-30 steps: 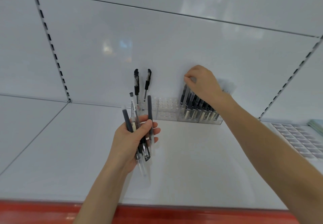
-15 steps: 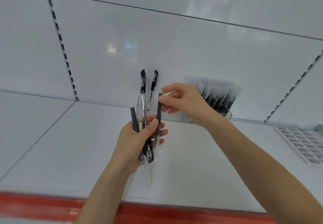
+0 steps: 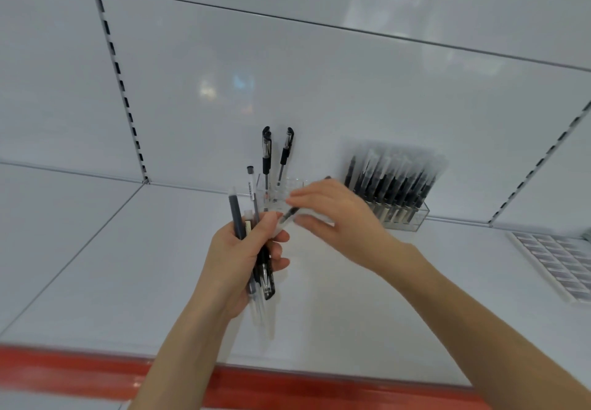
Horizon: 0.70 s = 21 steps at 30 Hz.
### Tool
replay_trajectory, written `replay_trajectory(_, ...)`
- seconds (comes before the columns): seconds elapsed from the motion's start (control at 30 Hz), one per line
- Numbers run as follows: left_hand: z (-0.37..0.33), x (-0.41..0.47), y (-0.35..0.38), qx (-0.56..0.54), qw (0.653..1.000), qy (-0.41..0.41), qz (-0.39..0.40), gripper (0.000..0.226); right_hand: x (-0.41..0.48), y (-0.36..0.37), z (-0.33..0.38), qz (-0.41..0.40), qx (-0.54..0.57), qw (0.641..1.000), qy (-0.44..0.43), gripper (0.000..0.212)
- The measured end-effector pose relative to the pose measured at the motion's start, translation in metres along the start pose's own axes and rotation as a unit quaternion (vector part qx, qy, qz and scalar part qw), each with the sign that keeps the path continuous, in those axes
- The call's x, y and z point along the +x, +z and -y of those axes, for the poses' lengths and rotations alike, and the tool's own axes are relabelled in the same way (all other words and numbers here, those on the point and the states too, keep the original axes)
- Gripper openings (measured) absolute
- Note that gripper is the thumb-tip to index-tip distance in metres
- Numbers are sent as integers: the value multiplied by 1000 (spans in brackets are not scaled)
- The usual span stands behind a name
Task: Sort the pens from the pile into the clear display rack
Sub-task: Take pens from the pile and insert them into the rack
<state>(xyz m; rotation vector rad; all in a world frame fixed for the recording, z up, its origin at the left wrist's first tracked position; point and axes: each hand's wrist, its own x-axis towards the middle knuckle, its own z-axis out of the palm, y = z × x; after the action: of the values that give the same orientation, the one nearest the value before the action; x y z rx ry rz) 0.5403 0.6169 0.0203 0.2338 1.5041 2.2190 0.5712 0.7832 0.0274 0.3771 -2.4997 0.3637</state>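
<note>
Gripping a bundle of pens (image 3: 266, 276) in my left hand (image 3: 235, 260), I pinch one pen (image 3: 289, 212) with my right hand (image 3: 339, 217), on the near side of the clear rack (image 3: 417, 221).

In the display rack (image 3: 421, 216) two pens (image 3: 266, 160) stand leftmost, a packed row (image 3: 393, 185) rightmost; a tray (image 3: 556, 262) lies right of it.

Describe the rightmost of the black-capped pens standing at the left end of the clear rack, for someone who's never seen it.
On the white shelf, a clear display rack sits against the back wall. At its left end, above the left hand gripping a bundle of pens, black-capped pens stand upright. The target pen is the rightmost, leaning slightly right, apart from the others.
</note>
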Motion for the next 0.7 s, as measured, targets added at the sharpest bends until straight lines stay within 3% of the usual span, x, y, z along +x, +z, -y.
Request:
replay_trajectory(0.07,1,0,2,5,1000,-2,5,26,-3,2,1,26,-35,998,-43,29)
replay_trajectory(0.13,1,0,3,4,1000,-7,10,30,-5,-2,2,30,-33,999,-21,23)
replay_trajectory(0.23,1,0,2,15,1000,-11,12,30,4,-24,-2,3,53,984,169,9)
replay_trajectory(0.33,4,3,1,10,1000,-12,7,25,21,-47,-22,-138,155,938,277,26)
replay_trajectory(0.43,6,4,1,16,1000,4,5,19,36,-62,-40,-199,134,924,298,44)
replay_trajectory(0.57,8,4,-3,37,999,20,16,16,43,-60,-53,-171,65,937,297,26)
replay_trajectory(0.7,8,6,-4,37,999,19,24,14,41,-52,-60,-161,46,942,290,24)
